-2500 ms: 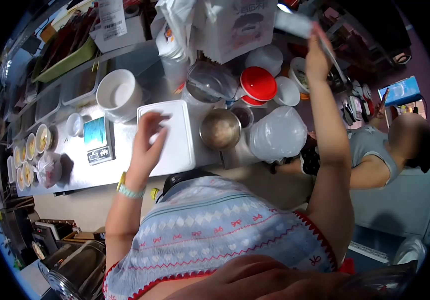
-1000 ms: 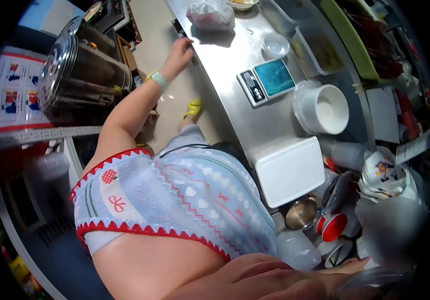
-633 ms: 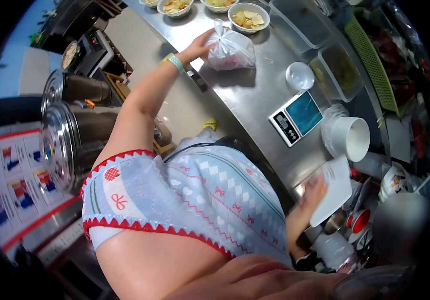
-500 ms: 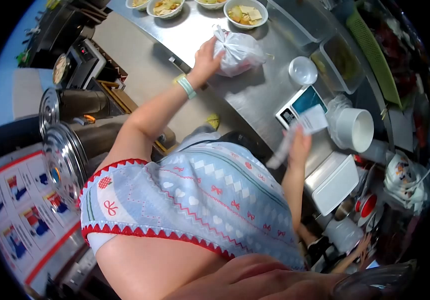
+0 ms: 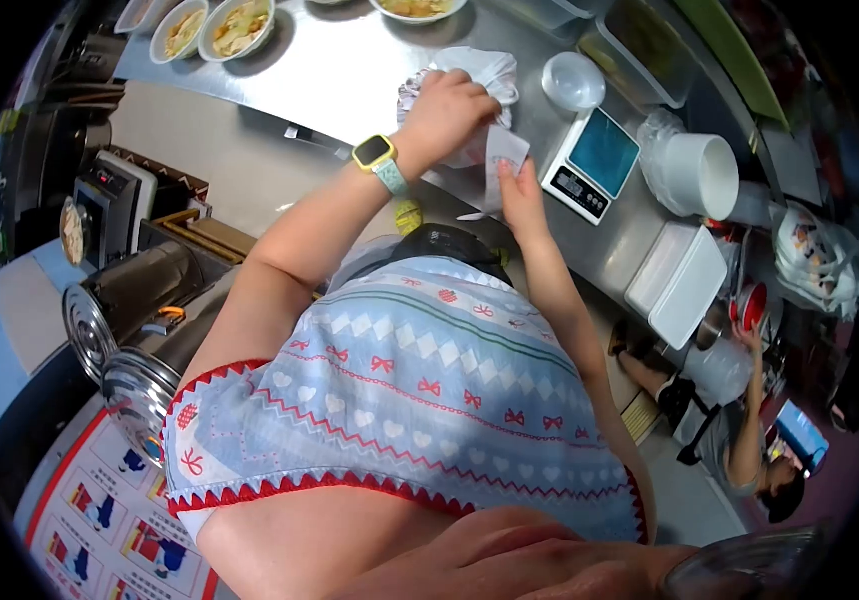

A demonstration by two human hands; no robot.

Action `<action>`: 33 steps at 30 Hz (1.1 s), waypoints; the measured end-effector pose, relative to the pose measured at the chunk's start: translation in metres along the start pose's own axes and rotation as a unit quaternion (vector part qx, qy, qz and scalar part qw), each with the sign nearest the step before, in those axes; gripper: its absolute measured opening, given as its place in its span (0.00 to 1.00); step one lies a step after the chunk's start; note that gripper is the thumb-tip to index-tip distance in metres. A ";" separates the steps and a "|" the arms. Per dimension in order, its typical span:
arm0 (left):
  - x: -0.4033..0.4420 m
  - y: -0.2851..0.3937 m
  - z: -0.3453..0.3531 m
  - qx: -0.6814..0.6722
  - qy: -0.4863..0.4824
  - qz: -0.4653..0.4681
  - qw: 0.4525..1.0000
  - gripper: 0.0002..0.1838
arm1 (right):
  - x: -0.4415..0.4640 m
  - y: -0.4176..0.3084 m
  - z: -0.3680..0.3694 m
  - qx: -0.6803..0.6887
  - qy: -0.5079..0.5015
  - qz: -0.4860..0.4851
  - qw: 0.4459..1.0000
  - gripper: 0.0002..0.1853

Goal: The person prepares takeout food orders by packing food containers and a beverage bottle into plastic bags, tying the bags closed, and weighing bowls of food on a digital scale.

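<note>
My left hand, with a yellow-framed watch on its wrist, lies over a white plastic bag on the steel counter. Its fingers curl down onto the bag, and the hand covers much of it. The bag's contents cannot be made out. A long white paper slip with printing on it is pinched in my right hand, just in front of the bag. The slip's upper end is against or very close to the bag.
Bowls of food line the counter's far edge. Right of my hands are a digital scale, a clear round container, white tubs and a lidded white box. Another person works at far right; steel pots stand at left.
My right hand has brought the paper slip from beside the scale over to the bag. My left hand has moved from the bag's side to over its top. The view has shifted.
</note>
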State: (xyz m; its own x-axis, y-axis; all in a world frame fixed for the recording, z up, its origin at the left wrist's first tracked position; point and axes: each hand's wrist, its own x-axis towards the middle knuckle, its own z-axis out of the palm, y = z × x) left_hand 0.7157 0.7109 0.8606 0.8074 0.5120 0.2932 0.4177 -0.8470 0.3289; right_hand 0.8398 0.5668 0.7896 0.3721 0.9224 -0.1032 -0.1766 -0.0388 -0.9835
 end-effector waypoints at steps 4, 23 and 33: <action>0.012 -0.007 -0.008 -0.048 0.008 -0.039 0.998 0.09 | 0.011 0.007 0.004 0.006 -0.013 0.036 0.999 0.08; 0.033 -0.013 -0.019 -0.098 -0.074 -0.056 0.991 0.09 | -0.058 -0.093 -0.208 -0.089 0.358 -0.177 0.912 0.10; 0.037 -0.006 0.025 -0.050 -0.058 -0.108 0.991 0.09 | -0.238 -0.068 -0.604 -0.173 0.601 -0.066 0.777 0.12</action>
State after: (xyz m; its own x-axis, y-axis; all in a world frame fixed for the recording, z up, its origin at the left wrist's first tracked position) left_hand 0.7534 0.7318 0.8470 0.7482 0.6553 0.1033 0.5477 -0.6981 0.4612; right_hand 1.3139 0.1176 0.7911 0.9855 -0.0914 0.1428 0.1139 -0.2673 -0.9569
